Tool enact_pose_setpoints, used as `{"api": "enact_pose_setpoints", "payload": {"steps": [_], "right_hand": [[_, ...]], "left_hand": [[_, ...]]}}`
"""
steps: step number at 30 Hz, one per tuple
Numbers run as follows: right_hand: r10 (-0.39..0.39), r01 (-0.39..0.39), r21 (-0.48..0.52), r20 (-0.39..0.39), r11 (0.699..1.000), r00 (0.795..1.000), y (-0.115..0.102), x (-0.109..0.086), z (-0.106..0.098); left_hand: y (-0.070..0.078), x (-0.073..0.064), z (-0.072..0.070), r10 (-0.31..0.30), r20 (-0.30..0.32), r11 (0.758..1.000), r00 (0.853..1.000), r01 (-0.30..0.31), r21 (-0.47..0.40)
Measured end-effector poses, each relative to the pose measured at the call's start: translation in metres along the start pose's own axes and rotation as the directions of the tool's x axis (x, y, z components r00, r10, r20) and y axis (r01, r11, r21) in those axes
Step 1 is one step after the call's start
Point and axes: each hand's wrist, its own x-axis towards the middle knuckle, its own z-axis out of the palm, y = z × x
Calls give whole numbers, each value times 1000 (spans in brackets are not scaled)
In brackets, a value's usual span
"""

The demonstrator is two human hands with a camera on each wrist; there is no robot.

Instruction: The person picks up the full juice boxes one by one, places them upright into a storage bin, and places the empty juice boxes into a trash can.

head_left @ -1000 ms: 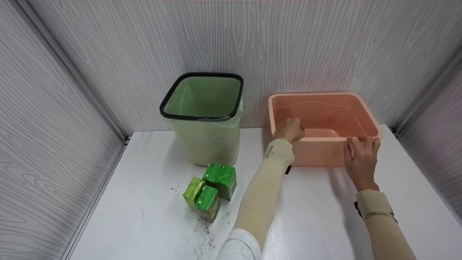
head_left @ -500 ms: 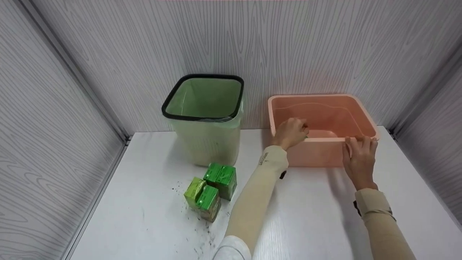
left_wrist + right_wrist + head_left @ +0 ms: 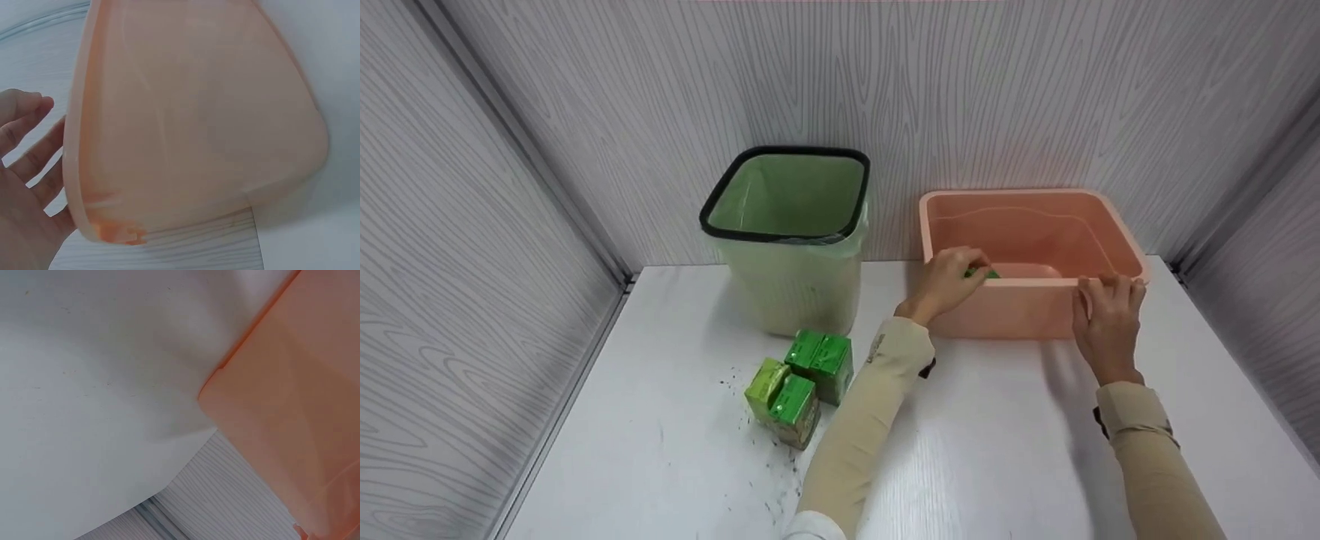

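My left hand (image 3: 949, 279) is over the near left rim of a pink plastic basin (image 3: 1012, 315), fingers loosely bent. Between and beside those fingers, a bit of a green carton (image 3: 992, 274) shows inside the basin; the near wall hides most of it. In the left wrist view the hand's fingers lie along the rim with gaps between them and no carton among them. At the basin's near right corner my right hand (image 3: 1110, 319) grips the rim, fingertips over the edge and thumb outside. Only the basin and tabletop appear in the right wrist view.
Left of the basin stands a pale green bin (image 3: 787, 289) with a black rim. Several small green drink cartons (image 3: 795, 401) stand together in front of it, with dark crumbs scattered around. Wood-grain panels (image 3: 1005, 90) enclose the white table (image 3: 682, 450) behind and on both sides.
My left hand has risen from inside the basin and shifted left over the rim. A green carton in the basin has come into sight. The right hand keeps its grip on the rim.
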Motion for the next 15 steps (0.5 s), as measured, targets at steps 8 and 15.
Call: {"api": "enact_pose_setpoints", "payload": {"steps": [8, 15], "right_hand": [[-7, 7, 26, -7, 1000, 1000, 0, 6, 4], [-8, 9, 39, -20, 999, 1000, 4, 3, 2]], "left_hand": [[5, -13, -17, 1, -26, 1000, 1000, -1, 19], [16, -25, -24, 39, -37, 991, 999, -34, 129]]}}
